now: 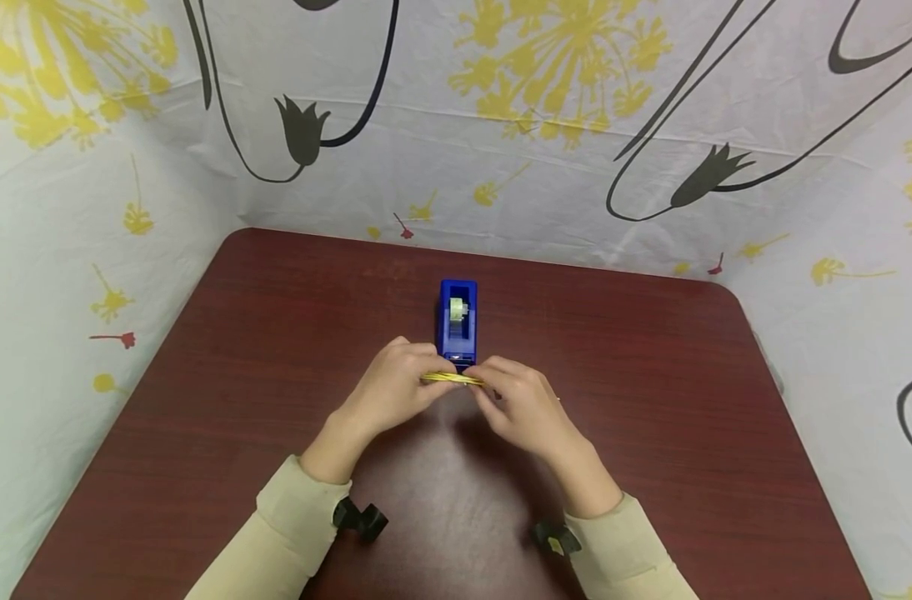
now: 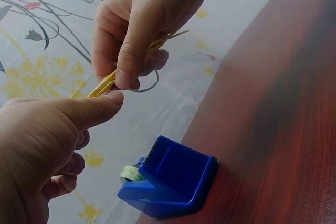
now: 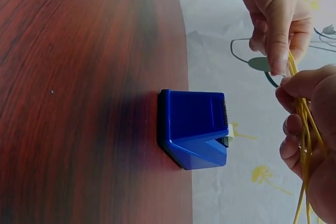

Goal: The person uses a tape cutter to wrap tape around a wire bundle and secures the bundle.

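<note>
A bundle of thin yellow strands (image 1: 451,378) is stretched between both hands above the table. My left hand (image 1: 396,385) pinches one end between thumb and fingers. My right hand (image 1: 523,407) pinches the bundle close beside it, the thumb tips almost meeting. Loose strands (image 3: 306,150) trail past the right palm in the right wrist view. A blue tape dispenser (image 2: 181,174) stands just beyond the hands, its toothed cutting edge toward them. Inside sits a roll of tape (image 1: 457,310). Fingers partly hide the middle of the bundle.
The dark reddish-brown table (image 1: 276,317) has rounded far corners. White cloth (image 1: 396,167) printed with yellow and grey flowers hangs behind it and at both sides. Small black devices (image 1: 362,521) are strapped at both sleeve cuffs.
</note>
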A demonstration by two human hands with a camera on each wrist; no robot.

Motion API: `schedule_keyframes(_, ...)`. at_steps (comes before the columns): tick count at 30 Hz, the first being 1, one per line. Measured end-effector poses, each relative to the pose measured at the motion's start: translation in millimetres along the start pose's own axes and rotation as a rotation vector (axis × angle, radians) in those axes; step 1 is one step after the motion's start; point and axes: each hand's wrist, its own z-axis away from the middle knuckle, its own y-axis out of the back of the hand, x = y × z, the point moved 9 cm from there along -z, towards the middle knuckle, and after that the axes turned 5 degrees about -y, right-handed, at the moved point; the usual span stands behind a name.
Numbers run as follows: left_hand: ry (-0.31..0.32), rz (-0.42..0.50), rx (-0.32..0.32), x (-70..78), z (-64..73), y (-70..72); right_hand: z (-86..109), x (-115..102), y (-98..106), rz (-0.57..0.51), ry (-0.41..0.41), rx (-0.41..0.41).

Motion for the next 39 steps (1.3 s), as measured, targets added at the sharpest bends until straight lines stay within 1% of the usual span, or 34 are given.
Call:
schedule_keyframes(7,-0.02,0.018,0.021,-0.1,0.5,1.4,0.7,-0.6,-2.3,0.019,0.022,-0.013)
schedule_keyframes(14,-0.034,0.035,0.035,-0.1,2.1,1.8,0.4,-0.6,-4.4,-0.001,0.008,-0.052)
schedule_keyframes(19,-0.045,0.058,0.052,-0.2,3.7,2.2,0.4,-0.5,-4.1,-0.011,-0.004,-0.058)
schedule_keyframes(25,-0.05,0.074,0.056,-0.3,4.0,2.3,0.8,0.0,-4.8,-0.019,-0.004,-0.056)
schedule_keyframes(32,-0.061,0.065,0.099,-0.6,3.8,4.5,-0.4,-0.1,-7.4,-0.015,-0.027,-0.09)
schedule_keyframes(35,-0.068,0.064,0.109,-0.3,3.7,4.9,-0.8,0.3,-7.2,-0.012,-0.031,-0.086)
schedule_keyframes(39,-0.066,0.064,0.105,0.0,3.9,4.6,-1.4,-0.1,-6.2,-0.004,-0.022,-0.068)
